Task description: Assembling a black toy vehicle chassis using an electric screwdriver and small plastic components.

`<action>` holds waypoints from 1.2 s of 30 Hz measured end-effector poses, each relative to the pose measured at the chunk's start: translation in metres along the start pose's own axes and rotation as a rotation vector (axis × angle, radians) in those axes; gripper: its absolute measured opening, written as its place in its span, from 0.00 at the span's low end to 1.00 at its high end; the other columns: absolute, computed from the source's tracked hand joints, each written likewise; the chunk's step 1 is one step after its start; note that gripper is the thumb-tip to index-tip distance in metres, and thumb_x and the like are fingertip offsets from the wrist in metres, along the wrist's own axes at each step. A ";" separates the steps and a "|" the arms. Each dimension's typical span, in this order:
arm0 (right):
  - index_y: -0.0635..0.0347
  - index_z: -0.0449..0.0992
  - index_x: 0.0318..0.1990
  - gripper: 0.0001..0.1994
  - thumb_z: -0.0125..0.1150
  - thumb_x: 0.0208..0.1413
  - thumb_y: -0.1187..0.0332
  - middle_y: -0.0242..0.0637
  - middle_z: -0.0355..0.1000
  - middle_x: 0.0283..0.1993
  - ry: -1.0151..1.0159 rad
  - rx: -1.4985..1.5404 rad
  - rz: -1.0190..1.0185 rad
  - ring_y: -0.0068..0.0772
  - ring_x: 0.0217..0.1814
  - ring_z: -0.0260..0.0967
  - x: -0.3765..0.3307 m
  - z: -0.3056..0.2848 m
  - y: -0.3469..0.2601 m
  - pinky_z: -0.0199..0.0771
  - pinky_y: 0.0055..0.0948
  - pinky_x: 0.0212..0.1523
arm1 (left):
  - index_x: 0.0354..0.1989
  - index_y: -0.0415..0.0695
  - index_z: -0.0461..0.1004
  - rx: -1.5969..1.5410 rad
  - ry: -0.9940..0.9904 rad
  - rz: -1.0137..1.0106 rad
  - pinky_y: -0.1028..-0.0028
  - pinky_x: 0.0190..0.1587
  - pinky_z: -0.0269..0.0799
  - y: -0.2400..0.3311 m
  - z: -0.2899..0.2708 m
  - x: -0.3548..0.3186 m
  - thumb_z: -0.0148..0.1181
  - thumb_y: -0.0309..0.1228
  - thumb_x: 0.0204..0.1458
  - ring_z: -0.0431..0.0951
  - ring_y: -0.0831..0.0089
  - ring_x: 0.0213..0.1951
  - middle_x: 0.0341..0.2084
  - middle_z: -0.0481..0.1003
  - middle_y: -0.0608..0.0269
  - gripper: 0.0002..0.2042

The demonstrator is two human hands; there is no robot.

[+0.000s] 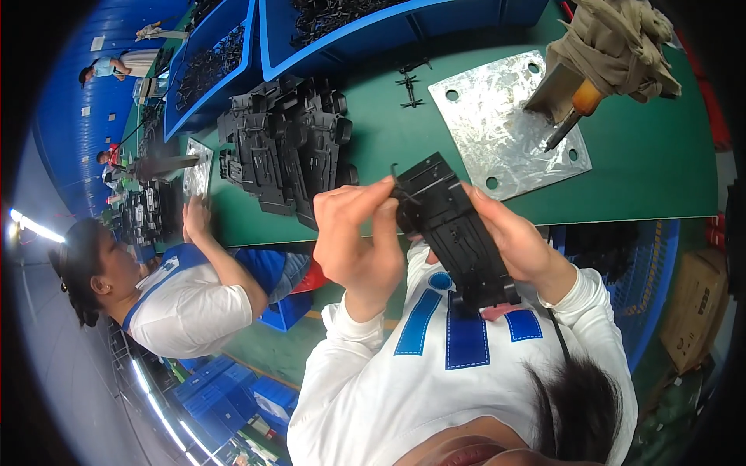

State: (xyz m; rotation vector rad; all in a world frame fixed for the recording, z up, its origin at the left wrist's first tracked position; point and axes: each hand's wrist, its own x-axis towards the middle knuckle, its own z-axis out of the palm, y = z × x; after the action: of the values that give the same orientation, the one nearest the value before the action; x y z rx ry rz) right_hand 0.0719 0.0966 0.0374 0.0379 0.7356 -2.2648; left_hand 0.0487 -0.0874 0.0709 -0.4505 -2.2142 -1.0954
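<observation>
Above the table's front edge, a long black plastic toy-car chassis (460, 233) is held tilted, its moulded side facing up. My right hand (519, 242) is closed around its right edge, fingers partly hidden beneath it. At its far left end, my left hand (359, 245) is pinched, thumb and fingertips on a small thin black part (398, 177) against the chassis. That part is largely covered by the fingers, so its exact kind does not show.
Several similar black chassis (287, 144) lie piled left on the green table (381, 136). Blue bins (342, 39) of small black parts stand behind; one loose black part (410, 87) lies nearby. A metal plate (497, 101) carries a cloth-wrapped stand (614, 50) and orange-handled tool (586, 99). A co-worker (190, 299) sits left.
</observation>
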 end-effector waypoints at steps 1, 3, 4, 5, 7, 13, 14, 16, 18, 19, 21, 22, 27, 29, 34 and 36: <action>0.63 0.51 0.70 0.30 0.28 0.72 0.49 0.51 0.68 0.59 0.002 0.002 -0.001 0.41 0.50 0.76 0.001 -0.003 0.002 0.78 0.36 0.53 | 0.37 0.35 0.80 -0.028 0.031 -0.043 0.69 0.39 0.71 -0.001 0.000 -0.002 0.63 0.10 0.40 0.75 0.63 0.32 0.29 0.78 0.56 0.14; 0.63 0.54 0.69 0.28 0.29 0.72 0.53 0.55 0.70 0.57 -0.060 0.266 0.120 0.41 0.48 0.76 0.004 -0.009 0.007 0.78 0.34 0.52 | 0.37 0.34 0.79 -0.039 0.039 -0.076 0.70 0.40 0.70 -0.001 -0.002 -0.002 0.62 0.10 0.42 0.74 0.64 0.32 0.29 0.79 0.56 0.12; 0.63 0.54 0.69 0.28 0.29 0.72 0.53 0.55 0.70 0.57 -0.060 0.268 0.121 0.41 0.48 0.76 0.004 -0.008 0.007 0.78 0.34 0.52 | 0.37 0.33 0.79 -0.052 0.051 -0.092 0.70 0.40 0.70 -0.002 -0.003 -0.004 0.62 0.10 0.43 0.74 0.64 0.32 0.29 0.79 0.56 0.12; 0.64 0.59 0.66 0.27 0.33 0.71 0.52 0.50 0.72 0.55 -0.052 0.250 0.126 0.33 0.44 0.75 0.004 -0.007 0.006 0.77 0.29 0.48 | 0.38 0.33 0.79 -0.064 0.063 -0.108 0.71 0.40 0.70 -0.004 -0.004 -0.005 0.61 0.11 0.44 0.74 0.64 0.33 0.30 0.79 0.56 0.11; 0.67 0.63 0.64 0.26 0.48 0.67 0.55 0.44 0.74 0.47 -0.034 0.210 0.113 0.23 0.37 0.71 0.005 -0.004 0.007 0.73 0.20 0.41 | 0.40 0.32 0.78 -0.073 0.045 -0.095 0.74 0.41 0.69 -0.006 -0.007 -0.006 0.59 0.14 0.51 0.74 0.68 0.35 0.31 0.78 0.56 0.08; 0.69 0.59 0.66 0.38 0.68 0.56 0.55 0.28 0.68 0.30 -0.007 0.037 0.066 0.17 0.23 0.64 0.015 -0.020 0.017 0.64 0.18 0.25 | 0.38 0.33 0.78 -0.110 0.125 -0.165 0.71 0.41 0.70 -0.006 -0.010 -0.004 0.60 0.13 0.49 0.74 0.65 0.34 0.30 0.79 0.57 0.09; 0.70 0.58 0.67 0.41 0.70 0.54 0.53 0.32 0.70 0.34 0.044 -0.034 0.054 0.19 0.25 0.66 0.018 -0.021 0.015 0.68 0.19 0.29 | 0.38 0.33 0.79 -0.096 0.091 -0.149 0.71 0.41 0.70 -0.005 -0.012 -0.004 0.60 0.13 0.48 0.74 0.65 0.33 0.30 0.79 0.57 0.09; 0.69 0.55 0.69 0.44 0.75 0.50 0.58 0.40 0.73 0.44 0.122 -0.140 0.039 0.23 0.32 0.74 0.021 -0.020 0.008 0.76 0.21 0.37 | 0.37 0.33 0.79 -0.090 0.050 -0.121 0.70 0.41 0.70 -0.005 -0.014 -0.004 0.61 0.13 0.47 0.75 0.64 0.33 0.30 0.79 0.56 0.09; 0.69 0.55 0.69 0.44 0.75 0.49 0.61 0.40 0.73 0.46 0.149 -0.231 -0.031 0.23 0.35 0.74 0.022 -0.012 0.005 0.77 0.21 0.39 | 0.37 0.34 0.79 -0.137 0.029 -0.098 0.69 0.42 0.70 -0.007 -0.014 -0.007 0.62 0.12 0.44 0.75 0.63 0.33 0.30 0.80 0.56 0.11; 0.69 0.54 0.69 0.44 0.76 0.49 0.64 0.41 0.72 0.47 0.177 -0.322 -0.105 0.22 0.38 0.75 0.023 -0.009 0.005 0.77 0.21 0.41 | 0.36 0.35 0.79 -0.130 -0.006 -0.080 0.69 0.42 0.70 -0.006 -0.015 -0.006 0.62 0.12 0.43 0.76 0.63 0.33 0.30 0.80 0.56 0.11; 0.69 0.54 0.69 0.44 0.75 0.48 0.70 0.39 0.72 0.49 0.203 -0.373 -0.122 0.21 0.43 0.74 0.024 -0.011 0.007 0.77 0.22 0.45 | 0.36 0.35 0.79 -0.124 -0.072 -0.068 0.69 0.42 0.70 -0.003 -0.017 -0.004 0.63 0.12 0.42 0.77 0.63 0.33 0.31 0.80 0.57 0.12; 0.69 0.53 0.70 0.43 0.74 0.48 0.72 0.39 0.72 0.50 0.217 -0.442 -0.153 0.21 0.45 0.74 0.025 -0.010 0.008 0.77 0.22 0.47 | 0.36 0.36 0.79 -0.125 -0.097 -0.061 0.69 0.41 0.71 -0.003 -0.017 -0.003 0.63 0.12 0.42 0.77 0.64 0.33 0.31 0.80 0.57 0.12; 0.69 0.52 0.70 0.42 0.71 0.50 0.76 0.40 0.71 0.53 0.220 -0.455 -0.208 0.21 0.50 0.71 0.025 -0.004 0.013 0.75 0.22 0.50 | 0.37 0.37 0.80 -0.111 -0.226 -0.070 0.71 0.39 0.71 -0.004 -0.013 -0.002 0.65 0.14 0.43 0.77 0.63 0.33 0.31 0.80 0.57 0.11; 0.70 0.51 0.70 0.41 0.69 0.52 0.76 0.40 0.70 0.54 0.185 -0.333 -0.235 0.22 0.52 0.71 0.025 -0.003 0.017 0.74 0.24 0.52 | 0.36 0.37 0.80 -0.113 -0.215 -0.115 0.71 0.38 0.71 -0.005 -0.013 -0.004 0.65 0.14 0.43 0.77 0.63 0.33 0.31 0.80 0.57 0.11; 0.71 0.56 0.67 0.32 0.64 0.55 0.78 0.41 0.70 0.56 0.163 -0.197 -0.239 0.23 0.54 0.70 0.025 -0.009 0.014 0.72 0.26 0.56 | 0.36 0.37 0.79 -0.110 -0.214 -0.229 0.72 0.37 0.71 -0.009 -0.017 -0.005 0.64 0.13 0.44 0.77 0.63 0.32 0.30 0.80 0.56 0.10; 0.69 0.60 0.63 0.29 0.62 0.54 0.81 0.40 0.70 0.56 0.167 -0.294 -0.132 0.23 0.55 0.69 0.024 -0.009 0.010 0.70 0.25 0.57 | 0.36 0.37 0.80 -0.077 -0.193 -0.193 0.72 0.37 0.71 -0.009 -0.017 -0.005 0.65 0.13 0.43 0.77 0.63 0.32 0.30 0.80 0.57 0.11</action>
State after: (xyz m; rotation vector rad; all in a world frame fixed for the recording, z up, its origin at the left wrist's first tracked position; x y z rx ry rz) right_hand 0.0591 0.0805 0.0190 0.0395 1.1843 -2.2732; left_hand 0.0537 -0.1064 0.0697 -0.3961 -2.4309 -1.2893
